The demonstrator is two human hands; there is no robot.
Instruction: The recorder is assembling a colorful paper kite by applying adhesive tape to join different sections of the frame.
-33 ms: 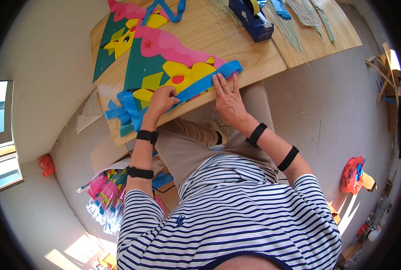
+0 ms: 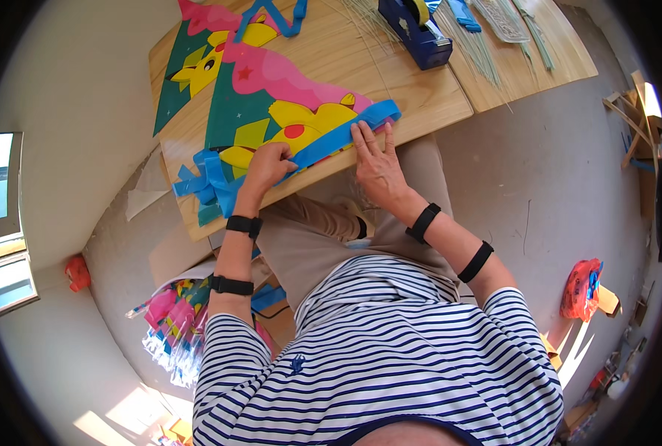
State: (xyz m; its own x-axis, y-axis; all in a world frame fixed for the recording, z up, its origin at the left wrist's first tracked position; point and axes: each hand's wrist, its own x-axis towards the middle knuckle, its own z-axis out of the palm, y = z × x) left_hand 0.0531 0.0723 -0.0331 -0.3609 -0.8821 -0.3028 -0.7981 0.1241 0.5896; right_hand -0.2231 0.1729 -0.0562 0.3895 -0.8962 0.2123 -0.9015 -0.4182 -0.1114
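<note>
A thin printed sheet [image 2: 286, 78], pink, green and yellow with a cartoon figure, lies near the table's front edge. Along its near edge runs a flat blue ribbon [image 2: 328, 144], and more of the ribbon is bunched at the sheet's left corner. My left hand [image 2: 268, 171] is closed, thumb and fingertips pinched at the ribbon's edge. To its right, my right hand [image 2: 380, 172] rests with fingers stretched out, their tips pressing the ribbon down near its right end.
Another such sheet [image 2: 189, 78] with blue ribbon lies further back on the wooden table [image 2: 420, 100]. A dark blue tape dispenser [image 2: 420, 41] and several thin rods [image 2: 479, 59] are at the back right. Printed sheets in clear wrap [image 2: 178, 320] sit low at my left.
</note>
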